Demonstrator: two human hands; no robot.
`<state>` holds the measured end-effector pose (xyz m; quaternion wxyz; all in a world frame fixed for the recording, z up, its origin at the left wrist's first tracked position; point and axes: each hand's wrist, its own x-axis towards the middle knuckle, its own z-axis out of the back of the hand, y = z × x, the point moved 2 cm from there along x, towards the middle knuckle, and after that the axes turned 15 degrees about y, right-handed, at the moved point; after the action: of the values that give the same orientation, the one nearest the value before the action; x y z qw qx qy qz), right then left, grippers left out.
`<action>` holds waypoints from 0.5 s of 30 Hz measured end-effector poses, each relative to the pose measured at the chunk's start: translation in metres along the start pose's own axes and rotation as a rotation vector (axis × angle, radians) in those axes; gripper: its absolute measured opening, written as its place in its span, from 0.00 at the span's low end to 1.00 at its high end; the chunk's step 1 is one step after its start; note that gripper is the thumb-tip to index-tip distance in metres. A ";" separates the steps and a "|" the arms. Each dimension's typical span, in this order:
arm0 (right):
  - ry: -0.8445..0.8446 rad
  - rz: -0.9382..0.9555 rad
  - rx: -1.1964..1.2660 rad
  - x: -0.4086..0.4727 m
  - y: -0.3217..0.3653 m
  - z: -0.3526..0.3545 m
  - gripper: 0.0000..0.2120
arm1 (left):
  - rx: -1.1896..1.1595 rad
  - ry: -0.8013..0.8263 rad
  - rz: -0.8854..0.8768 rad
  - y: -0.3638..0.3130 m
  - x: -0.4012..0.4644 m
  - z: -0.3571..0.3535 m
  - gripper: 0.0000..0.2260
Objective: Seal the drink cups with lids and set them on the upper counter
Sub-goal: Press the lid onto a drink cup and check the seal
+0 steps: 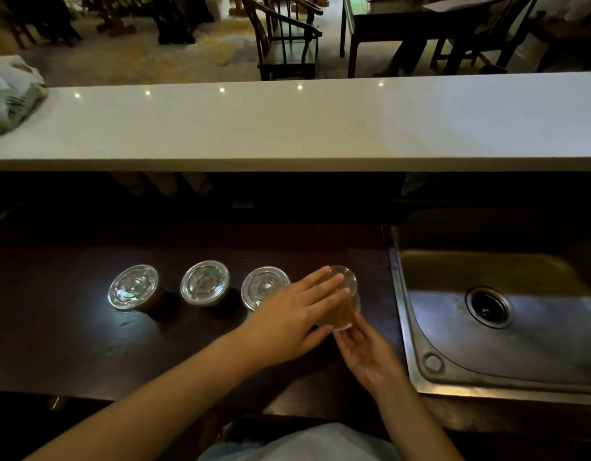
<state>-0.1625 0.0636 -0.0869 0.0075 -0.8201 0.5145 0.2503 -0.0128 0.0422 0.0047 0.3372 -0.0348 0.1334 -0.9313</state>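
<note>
Several clear plastic cups of brown drink stand in a row on the dark lower counter (pixel 71 344). Three carry clear lids: the left cup (pixel 133 287), the middle cup (pixel 205 282) and the third cup (pixel 261 285). The rightmost cup (pixel 345 294) is lidded too. My left hand (pixel 294 314) lies flat across its lid and left side, fingers stretched out. From below, my right hand (pixel 364 351) touches the cup's base with its fingertips. The white upper counter (pixel 287 128) runs across the view above the cups.
A steel sink (pixel 493 311) sits right beside the rightmost cup. A stack of wrapped white goods (pixel 8 94) rests on the upper counter's left end. Dark wooden chairs and tables stand beyond the counter.
</note>
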 end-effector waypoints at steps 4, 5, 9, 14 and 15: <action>-0.003 -0.024 0.043 0.001 -0.010 0.005 0.39 | 0.059 -0.017 0.020 -0.005 -0.005 -0.001 0.23; -0.007 -0.029 0.048 0.000 -0.012 0.006 0.37 | 0.068 -0.023 0.018 -0.007 -0.006 -0.002 0.22; 0.002 -0.027 0.047 -0.002 -0.015 0.009 0.33 | 0.104 -0.041 0.014 -0.013 -0.007 -0.004 0.22; 0.028 0.000 0.010 -0.005 -0.008 0.010 0.34 | 0.082 -0.051 0.014 -0.017 -0.008 -0.007 0.23; 0.023 0.015 -0.027 -0.008 -0.005 0.007 0.32 | 0.065 -0.059 0.025 -0.017 -0.008 -0.008 0.23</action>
<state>-0.1638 0.0742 -0.0909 -0.0113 -0.8190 0.5174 0.2480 -0.0183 0.0622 0.0015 0.3538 -0.0495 0.0935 -0.9293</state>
